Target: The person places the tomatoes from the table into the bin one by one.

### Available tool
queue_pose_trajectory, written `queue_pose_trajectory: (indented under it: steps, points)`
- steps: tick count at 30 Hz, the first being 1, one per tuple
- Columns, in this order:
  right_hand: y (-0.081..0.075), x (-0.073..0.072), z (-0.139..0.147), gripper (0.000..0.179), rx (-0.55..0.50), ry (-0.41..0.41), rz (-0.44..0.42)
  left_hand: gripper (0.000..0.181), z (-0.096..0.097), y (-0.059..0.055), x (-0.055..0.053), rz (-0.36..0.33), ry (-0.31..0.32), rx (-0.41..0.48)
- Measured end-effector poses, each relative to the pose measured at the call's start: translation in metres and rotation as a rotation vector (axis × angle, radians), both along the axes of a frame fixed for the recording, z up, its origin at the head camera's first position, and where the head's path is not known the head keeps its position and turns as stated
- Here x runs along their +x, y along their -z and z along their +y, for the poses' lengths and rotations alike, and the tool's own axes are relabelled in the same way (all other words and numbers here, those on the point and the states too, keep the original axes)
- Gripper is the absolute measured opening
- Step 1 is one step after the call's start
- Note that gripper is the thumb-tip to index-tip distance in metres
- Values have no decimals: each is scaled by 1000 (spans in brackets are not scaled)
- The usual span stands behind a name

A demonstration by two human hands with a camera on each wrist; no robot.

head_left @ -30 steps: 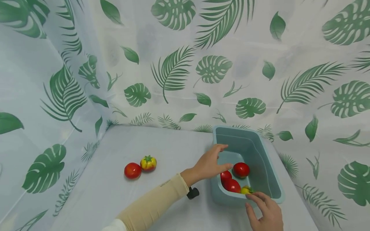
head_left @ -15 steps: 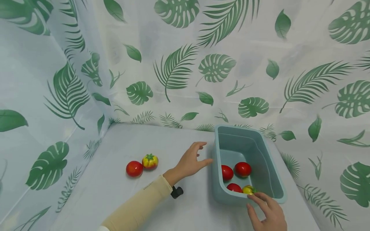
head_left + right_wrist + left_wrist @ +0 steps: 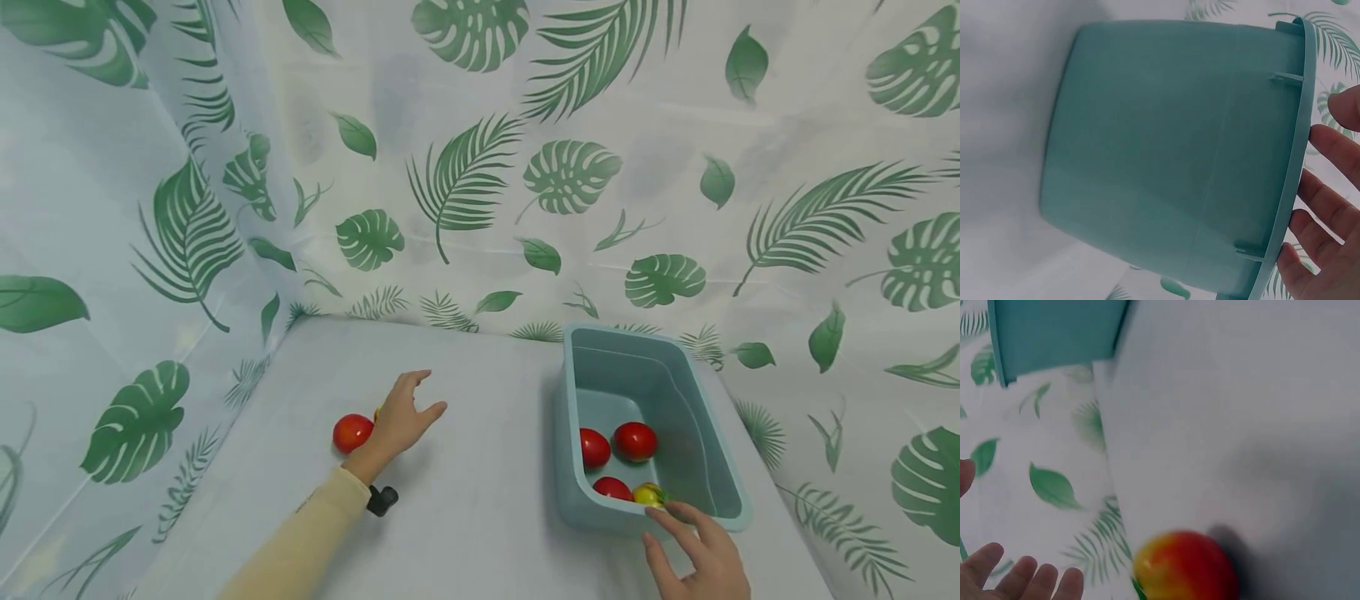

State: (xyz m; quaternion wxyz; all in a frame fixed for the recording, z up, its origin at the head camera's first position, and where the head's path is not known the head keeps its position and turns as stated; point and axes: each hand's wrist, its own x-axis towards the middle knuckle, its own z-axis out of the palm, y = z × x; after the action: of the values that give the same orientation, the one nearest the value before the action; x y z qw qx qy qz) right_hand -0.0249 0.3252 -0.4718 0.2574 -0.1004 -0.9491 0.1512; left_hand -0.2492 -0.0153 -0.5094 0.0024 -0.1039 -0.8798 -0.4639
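My left hand (image 3: 395, 427), fingers spread and holding nothing, hovers over the left part of the table. Beneath it is a red-and-yellow fruit (image 3: 1185, 565), almost wholly hidden in the head view but plain in the left wrist view. A red tomato-like fruit (image 3: 352, 433) lies just left of that hand. At right stands a blue-green plastic bin (image 3: 567, 433) with several fruits inside, among them a red one (image 3: 635, 441) and a yellow one with a green top (image 3: 649, 494). The fingertips of my right hand (image 3: 705, 554) touch the bin's near rim (image 3: 1304, 125), thumb apart from it.
A pale table (image 3: 480, 467) carries the bin and the loose fruits. Behind and to the left rise white sheets with green leaf prints (image 3: 465, 179). A black wrist camera (image 3: 382, 501) sits under my left wrist.
My left hand has moved left, from over the bin to above the red-and-yellow fruit, which it now mostly covers. My right hand has stayed at the bin's rim.
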Motion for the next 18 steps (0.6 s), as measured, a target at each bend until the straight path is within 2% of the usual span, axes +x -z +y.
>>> queue_pose_trajectory:
  steps: [4,9,18]
  points:
    - [-1,0,0,35,1,13,-2,63,-17,6,-7,-41,-71,12]
    - [0,-1,-1,34,2,6,19,63,-28,10,-10,-53,-115,18]
    - [4,-3,0,32,-12,-19,74,62,-59,23,-1,-24,-204,-43]
